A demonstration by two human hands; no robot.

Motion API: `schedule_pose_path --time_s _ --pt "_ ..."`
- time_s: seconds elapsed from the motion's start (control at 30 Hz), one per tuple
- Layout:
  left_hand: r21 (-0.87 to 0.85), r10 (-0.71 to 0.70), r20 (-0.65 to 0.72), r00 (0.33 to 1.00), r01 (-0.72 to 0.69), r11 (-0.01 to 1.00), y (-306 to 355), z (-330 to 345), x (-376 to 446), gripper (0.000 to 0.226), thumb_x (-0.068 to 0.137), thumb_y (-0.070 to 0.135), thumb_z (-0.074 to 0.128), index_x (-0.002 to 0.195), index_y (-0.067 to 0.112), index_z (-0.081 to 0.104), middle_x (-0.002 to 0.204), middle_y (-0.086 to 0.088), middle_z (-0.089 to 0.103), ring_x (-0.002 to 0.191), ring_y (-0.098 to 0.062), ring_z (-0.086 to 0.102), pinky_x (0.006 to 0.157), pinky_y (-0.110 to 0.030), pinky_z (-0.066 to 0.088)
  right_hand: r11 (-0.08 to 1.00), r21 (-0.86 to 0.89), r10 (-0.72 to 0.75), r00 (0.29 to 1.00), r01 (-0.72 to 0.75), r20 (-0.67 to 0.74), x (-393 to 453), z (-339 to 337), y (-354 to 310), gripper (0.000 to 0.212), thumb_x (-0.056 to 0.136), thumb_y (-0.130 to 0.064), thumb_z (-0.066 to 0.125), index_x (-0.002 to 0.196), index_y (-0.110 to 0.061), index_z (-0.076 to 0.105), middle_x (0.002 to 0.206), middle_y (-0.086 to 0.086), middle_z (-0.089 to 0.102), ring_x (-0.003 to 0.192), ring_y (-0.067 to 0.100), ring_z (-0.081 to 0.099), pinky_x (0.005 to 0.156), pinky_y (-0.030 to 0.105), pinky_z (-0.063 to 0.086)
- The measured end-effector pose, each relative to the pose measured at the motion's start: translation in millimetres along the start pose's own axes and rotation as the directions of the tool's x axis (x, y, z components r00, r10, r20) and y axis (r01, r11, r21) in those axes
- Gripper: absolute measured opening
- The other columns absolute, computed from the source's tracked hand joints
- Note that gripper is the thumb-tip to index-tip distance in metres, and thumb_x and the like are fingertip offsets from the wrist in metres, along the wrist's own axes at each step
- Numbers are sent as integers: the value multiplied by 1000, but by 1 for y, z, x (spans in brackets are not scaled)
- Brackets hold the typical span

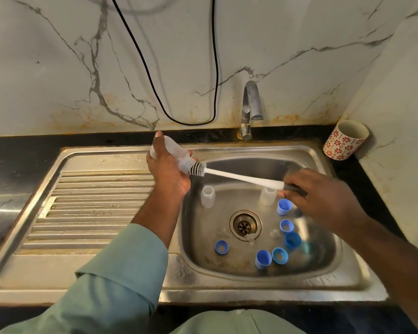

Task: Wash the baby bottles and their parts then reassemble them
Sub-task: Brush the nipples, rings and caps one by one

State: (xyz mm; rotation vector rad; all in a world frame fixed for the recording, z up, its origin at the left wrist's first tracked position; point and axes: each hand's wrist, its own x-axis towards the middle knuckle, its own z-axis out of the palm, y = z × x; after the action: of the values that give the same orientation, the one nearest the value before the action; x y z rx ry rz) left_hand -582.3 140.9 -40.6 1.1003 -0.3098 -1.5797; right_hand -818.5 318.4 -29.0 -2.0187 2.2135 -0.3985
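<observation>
Head view. The left hand (168, 174) grips a clear baby bottle (169, 150), fingers and thumb curled round its body, and holds it tilted above the basin's rim at about 10 o'clock from the drain (245, 225). The bottle's mouth points toward 4 o'clock. The right hand (321, 196) grips the dark handle end of a white bottle brush (239, 175), fingers curled round it. The brush shaft runs from that grip toward 10 o'clock; its grey bristle head sits at the bottle's mouth, partly inside the neck.

The steel sink (348, 280) is set into a dark tabletop (15, 150). In the basin stand two more clear bottles: one (207, 196) at 10 o'clock from the drain, one (267, 196) at 1 o'clock, the latter partly behind the brush shaft. Blue caps and rings lie scattered in the basin: a cap (284, 206) at 2 o'clock, a ring (287, 225) and cap (293, 241) at 3 o'clock, a ring (221, 247) at 7 o'clock, a cap (263, 259) and ring (280, 255) at 5 o'clock. A clear teat (250, 238) lies at the drain's edge.

The tap (250, 109) stands behind the basin. A patterned cup (345, 139) lies tilted on the tabletop at 2 o'clock.
</observation>
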Motion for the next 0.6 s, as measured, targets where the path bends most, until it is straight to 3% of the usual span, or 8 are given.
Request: schedule_pose_path --time_s 0.07,0.13,0.23,0.37,0.43,0.5,0.53,0.6 --pt "-8 -7 16 1000 7 1000 -2 -2 -1 54 89 49 66 132 24 45 106 -11 53 86 -24 63 63 -36 58 999 -36 24 1000 -25 -12 1 9 -1 22 97 -47 45 85 -31 54 73 -10 54 71 9 52 63 31 45" --pt "-13 -5 16 1000 6 1000 -4 -4 1 53 90 49 66 132 25 45 105 -11 53 84 -23 63 62 -34 57 957 236 136 978 -171 156 -1 17 -6 34 99 -48 39 88 -23 60 72 -2 62 70 14 60 64 37 51" --pt "14 -6 7 1000 6 1000 -5 -3 0 56 89 50 67 134 25 45 108 -12 54 87 -24 63 62 -34 57 853 468 133 963 -233 236 -1 23 -6 18 92 -44 58 101 -29 62 84 -7 64 76 8 63 65 32 53" --pt "29 3 3 1000 -3 1000 -6 -3 2 59 86 49 70 134 25 45 110 -12 52 87 -25 61 61 -34 56 984 158 53 984 -80 167 -1 14 -2 33 82 -38 74 108 -32 54 92 -15 48 77 6 52 63 22 43" --pt "72 7 -14 1000 -6 997 -7 -2 1 59 86 47 71 133 25 44 112 -12 52 90 -26 61 63 -34 57 997 -69 -29 996 23 -79 1 7 2 19 85 -33 72 98 -24 62 89 -8 58 73 15 57 66 29 49" --pt "82 1 -9 1000 0 997 -9 0 -1 59 86 46 71 134 25 44 112 -11 52 91 -26 60 64 -34 58 959 -267 -185 928 98 -324 4 3 5 14 87 -30 72 91 -18 67 81 1 65 74 25 60 71 36 49" --pt "100 -5 -8 1000 5 995 -9 -1 0 59 86 46 71 134 25 43 112 -10 52 92 -26 61 64 -34 59 934 -341 -227 913 106 -338 5 2 7 15 90 -34 66 92 -19 68 81 1 66 77 26 59 73 37 49" --pt "139 -47 23 999 43 989 -5 -2 1 63 85 48 71 136 25 43 109 -9 53 93 -26 62 67 -36 61 967 -241 -107 991 86 -77 6 0 7 26 98 -43 49 101 -24 68 81 -5 66 81 18 57 70 31 47"
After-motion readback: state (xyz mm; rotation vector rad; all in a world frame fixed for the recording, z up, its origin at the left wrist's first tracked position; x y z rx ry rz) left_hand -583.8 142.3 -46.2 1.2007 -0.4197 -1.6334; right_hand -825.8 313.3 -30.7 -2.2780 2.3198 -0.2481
